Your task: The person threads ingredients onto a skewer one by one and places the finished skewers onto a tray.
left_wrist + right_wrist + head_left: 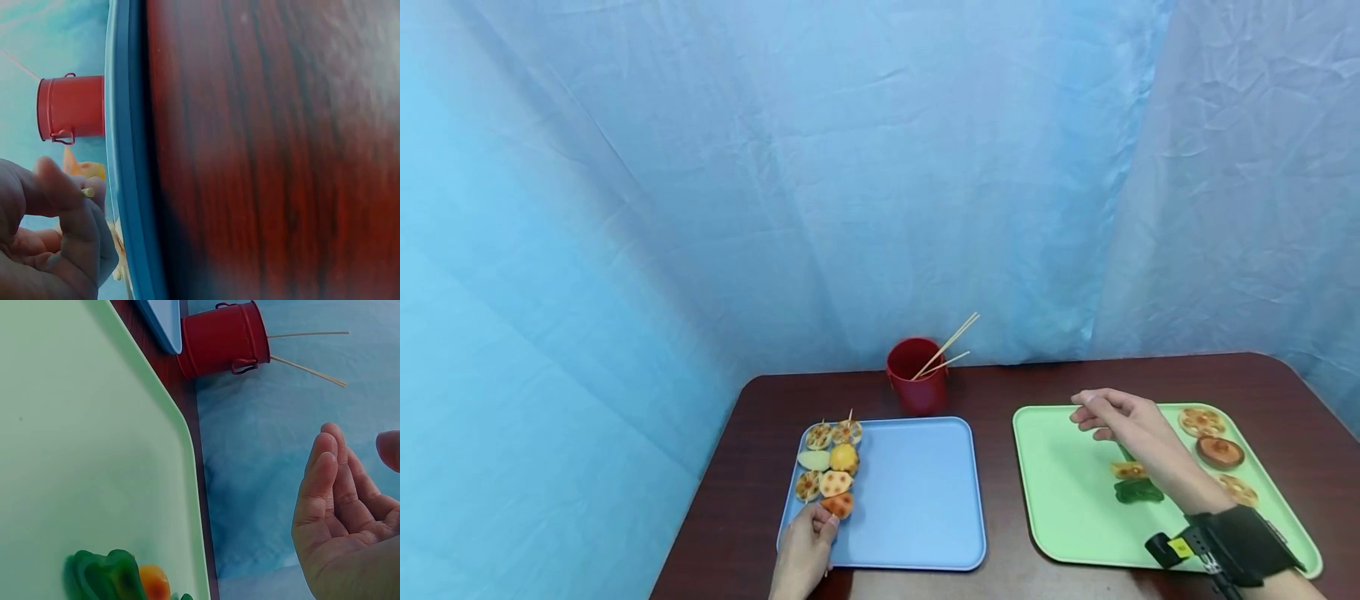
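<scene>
My left hand pinches the near end of a skewer between thumb and fingers at the blue tray's left side. Threaded on that skewer are an orange-red wedge, a pale spotted slice, a yellow piece and a lotus root slice. Beside it on the tray lies another skewer with a pale green piece between two lotus root slices. Over the green tray, my right hand hangs with relaxed fingers and nothing between them.
Behind the blue tray stands a red bucket with several thin wooden sticks leaning out. The green tray holds a green pepper piece, a yellow piece, a brown mushroom-like piece and lotus root slices. A blue curtain hangs behind.
</scene>
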`<action>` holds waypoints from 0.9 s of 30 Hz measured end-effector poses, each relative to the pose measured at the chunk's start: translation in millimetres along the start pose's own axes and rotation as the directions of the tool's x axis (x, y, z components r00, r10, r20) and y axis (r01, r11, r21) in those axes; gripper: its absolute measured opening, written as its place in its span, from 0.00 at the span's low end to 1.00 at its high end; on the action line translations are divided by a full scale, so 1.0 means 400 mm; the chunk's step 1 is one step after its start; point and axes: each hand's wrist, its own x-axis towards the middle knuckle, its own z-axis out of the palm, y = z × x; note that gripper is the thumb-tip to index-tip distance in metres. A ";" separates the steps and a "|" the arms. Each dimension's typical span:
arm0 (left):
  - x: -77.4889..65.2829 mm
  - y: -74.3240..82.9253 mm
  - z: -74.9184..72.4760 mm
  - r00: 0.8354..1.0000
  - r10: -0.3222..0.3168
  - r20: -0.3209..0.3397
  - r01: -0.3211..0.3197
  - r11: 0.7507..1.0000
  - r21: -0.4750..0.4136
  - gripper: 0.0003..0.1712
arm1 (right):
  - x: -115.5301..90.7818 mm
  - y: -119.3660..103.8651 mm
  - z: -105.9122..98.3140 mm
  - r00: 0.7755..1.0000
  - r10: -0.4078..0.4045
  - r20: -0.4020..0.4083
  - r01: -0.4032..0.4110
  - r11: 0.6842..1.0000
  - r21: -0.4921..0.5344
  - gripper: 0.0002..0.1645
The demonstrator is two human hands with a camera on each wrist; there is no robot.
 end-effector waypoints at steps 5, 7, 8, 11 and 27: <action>0.010 -0.009 0.003 0.999 -0.032 0.026 0.032 0.999 0.023 0.08 | 0.003 0.003 0.005 1.000 0.004 -0.001 -0.004 1.000 0.005 0.38; 0.014 -0.013 0.006 0.999 -0.046 0.028 0.045 0.999 0.024 0.08 | 0.004 0.003 0.005 1.000 0.005 -0.002 -0.005 1.000 0.009 0.37; 0.015 -0.015 0.007 0.998 -0.048 0.029 0.047 0.999 0.025 0.08 | 0.005 0.003 0.005 1.000 0.005 -0.003 -0.005 1.000 0.010 0.37; 0.018 -0.017 0.005 0.998 -0.056 0.042 0.054 0.998 0.028 0.08 | 0.006 0.004 0.005 1.000 0.000 -0.001 0.000 1.000 0.014 0.36; 0.058 0.154 -0.053 0.899 0.405 -0.167 -0.259 0.799 0.543 0.12 | -0.019 0.020 0.001 1.000 0.016 0.003 -0.016 1.000 -0.027 0.36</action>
